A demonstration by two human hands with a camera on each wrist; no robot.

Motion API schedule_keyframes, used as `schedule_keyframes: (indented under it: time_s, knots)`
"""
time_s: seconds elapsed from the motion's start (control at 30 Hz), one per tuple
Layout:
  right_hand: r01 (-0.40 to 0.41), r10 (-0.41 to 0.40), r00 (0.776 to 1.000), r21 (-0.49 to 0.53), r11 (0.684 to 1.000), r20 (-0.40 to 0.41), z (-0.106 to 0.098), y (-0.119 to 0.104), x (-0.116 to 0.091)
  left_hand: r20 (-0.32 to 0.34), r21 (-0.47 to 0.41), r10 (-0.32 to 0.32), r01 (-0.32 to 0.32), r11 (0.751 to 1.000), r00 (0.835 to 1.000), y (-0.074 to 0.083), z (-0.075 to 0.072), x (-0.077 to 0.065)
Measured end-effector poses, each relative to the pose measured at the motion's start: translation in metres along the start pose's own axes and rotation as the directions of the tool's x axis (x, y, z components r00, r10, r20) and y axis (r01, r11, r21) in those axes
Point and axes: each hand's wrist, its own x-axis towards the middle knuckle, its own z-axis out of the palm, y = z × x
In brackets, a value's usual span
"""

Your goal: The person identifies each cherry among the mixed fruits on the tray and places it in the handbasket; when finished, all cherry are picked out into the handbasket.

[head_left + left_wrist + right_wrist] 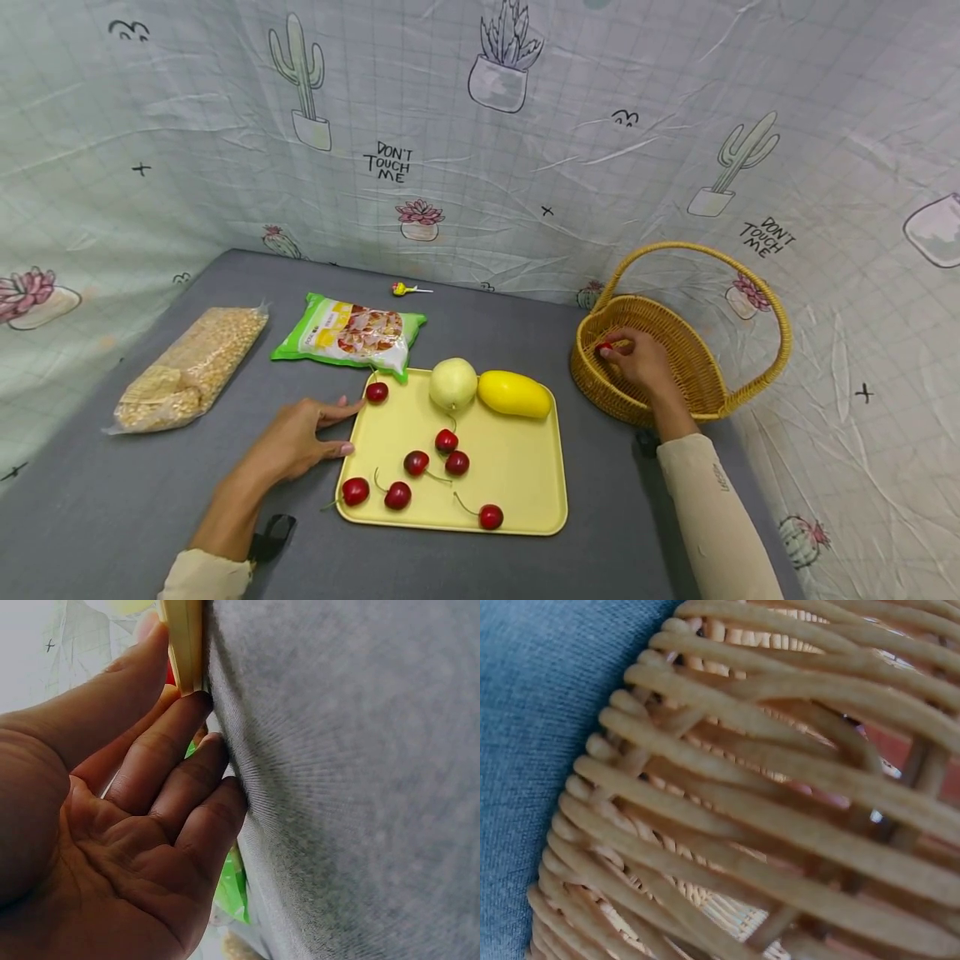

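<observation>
My right hand (637, 358) pinches a red cherry (603, 347) inside the wicker basket (588, 392). In the right wrist view the basket's weave (727, 787) fills most of the picture and hides the hand. My left hand (296, 437) is at the left edge of the yellow tray (517, 492), fingertips touching its rim. The left wrist view shows that hand (127, 795) with its fingers loosely extended against the tray's side (184, 645). On the tray lie several dark red cherries with stems, one cherry (377, 392) near the left fingertips, plus a pale green round fruit (453, 383) and a yellow oblong fruit (513, 394).
Behind the tray lies a green-and-white snack packet (352, 333). A clear bag of pale kernels (191, 367) sits at the left, and a yellow lollipop (405, 289) farther back. The basket's tall handle (780, 333) arches over its opening. A patterned cloth (450, 167) hangs behind the grey table (480, 571).
</observation>
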Motion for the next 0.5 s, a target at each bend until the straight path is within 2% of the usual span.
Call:
schedule_keyframes:
  time_s: [0.17,0.27,0.37,0.5]
  knots:
    - [0.036,-0.037,0.995,-0.017,0.999,-0.088,-0.001,0.0,-0.005,0.006,0.008,-0.001,0.001,1.0,1.0,0.0,0.0,0.0]
    - [0.102,-0.111,0.975,-0.055,0.993,-0.195,-0.001,-0.004,-0.011,0.008,0.013,-0.001,0.001,1.0,1.0,0.0,0.0,0.0]
    - [0.184,-0.2,0.931,-0.081,0.98,-0.306,-0.001,-0.013,-0.02,0.011,0.012,0.001,-0.002,1.0,1.0,-0.001,0.0,0.001]
    - [0.316,-0.32,0.851,-0.081,0.945,-0.417,0.0,-0.032,-0.038,0.008,0.007,0.004,-0.005,1.0,1.0,-0.001,0.0,0.001]
